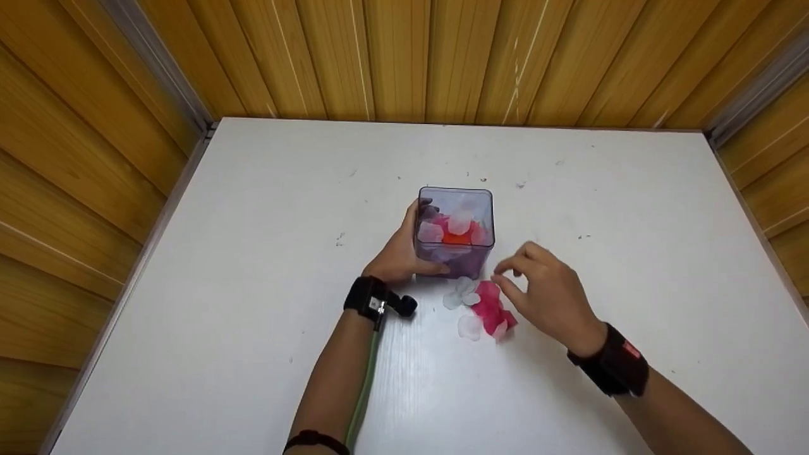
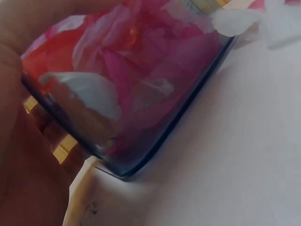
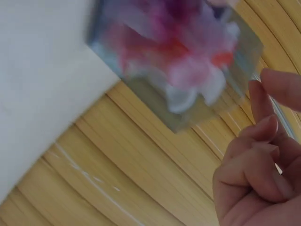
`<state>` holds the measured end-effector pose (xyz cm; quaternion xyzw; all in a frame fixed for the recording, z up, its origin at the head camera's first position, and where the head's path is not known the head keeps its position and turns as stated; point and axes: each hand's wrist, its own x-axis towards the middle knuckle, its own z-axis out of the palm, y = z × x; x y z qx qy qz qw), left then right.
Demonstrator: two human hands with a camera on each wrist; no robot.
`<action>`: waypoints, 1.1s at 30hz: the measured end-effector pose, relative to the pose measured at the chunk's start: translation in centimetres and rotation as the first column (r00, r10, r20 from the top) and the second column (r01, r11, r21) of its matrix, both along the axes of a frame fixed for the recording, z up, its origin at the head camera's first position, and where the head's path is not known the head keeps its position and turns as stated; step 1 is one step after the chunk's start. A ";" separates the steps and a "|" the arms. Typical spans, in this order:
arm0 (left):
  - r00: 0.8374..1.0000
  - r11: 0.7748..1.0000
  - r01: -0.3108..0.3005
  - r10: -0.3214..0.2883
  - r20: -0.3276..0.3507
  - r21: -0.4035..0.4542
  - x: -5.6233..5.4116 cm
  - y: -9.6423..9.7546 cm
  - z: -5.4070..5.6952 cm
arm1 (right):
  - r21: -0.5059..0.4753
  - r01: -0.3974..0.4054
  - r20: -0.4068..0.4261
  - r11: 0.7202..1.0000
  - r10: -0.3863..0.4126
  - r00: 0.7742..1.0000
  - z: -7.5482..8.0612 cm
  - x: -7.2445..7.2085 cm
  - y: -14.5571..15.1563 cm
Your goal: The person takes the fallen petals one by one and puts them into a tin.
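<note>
Head cam: 1 box (image 1: pixel 455 230), L hand (image 1: pixel 398 256) gripping it; R hand (image 1: pixel 543 291) fingers loosely curled, holding nothing, beside 1 petal pile (image 1: pixel 480 308); table (image 1: pixel 253 253) open all round.

The left wrist view is filled from the upper left to the centre by a clear container (image 2: pixel 155 108) packed with pink, red and white petals (image 2: pixel 141 70). The left hand (image 2: pixel 19 155) lies along the left edge of the frame, pressed against the container's side. The container's bottom corner rests on the white desk (image 2: pixel 225 169), which takes up the lower right. White petals (image 2: pixel 263 21) lie on the desk in the upper right corner.
</note>
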<state>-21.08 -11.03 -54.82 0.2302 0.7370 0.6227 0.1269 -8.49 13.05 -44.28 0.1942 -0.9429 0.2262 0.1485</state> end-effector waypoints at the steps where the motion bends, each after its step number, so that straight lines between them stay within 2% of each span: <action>1: 1.000 1.000 0.000 0.000 0.002 -0.003 0.0 0.0 0.0 | 0.021 -0.009 0.027 1.000 0.009 1.000 -0.7 0.7 0.6; 5: 1.000 1.000 0.007 -0.007 0.011 0.006 0.0 -0.1 0.0 | 0.079 -0.104 0.113 0.991 0.095 0.989 -3.5 2.7 2.6; 8: 1.000 1.000 0.003 -0.003 0.013 0.012 0.0 -0.2 0.0 | 0.096 -0.186 0.116 0.978 0.174 0.978 -5.2 3.2 3.2; 11: 1.000 1.000 0.002 -0.002 0.008 -0.004 0.0 -0.2 0.1 | 0.094 -0.215 0.088 0.972 0.207 0.974 -5.7 3.1 3.5; 14: 1.000 1.000 0.002 -0.002 0.006 -0.025 0.1 -0.1 0.1 | 0.051 -0.181 0.080 0.982 0.177 0.981 -5.0 2.8 3.6; 19: 1.000 1.000 -0.002 0.003 0.013 -0.021 0.1 -0.1 0.1 | -0.058 -0.096 0.094 0.994 0.101 0.990 -2.9 2.0 3.2; 23: 1.000 1.000 -0.003 0.003 0.010 -0.013 0.1 -0.2 0.1 | -0.107 -0.068 0.038 0.992 0.072 0.997 -1.2 0.7 2.3; 28: 1.000 1.000 -0.002 0.002 0.014 0.017 0.0 -0.2 -0.1 | -0.146 -0.050 -0.011 0.988 0.049 0.999 1.3 -2.6 0.4; 33: 1.000 1.000 0.012 -0.012 0.010 0.022 -0.1 0.4 -0.2 | -0.150 0.011 0.021 0.989 -0.008 1.000 3.2 -6.4 -1.4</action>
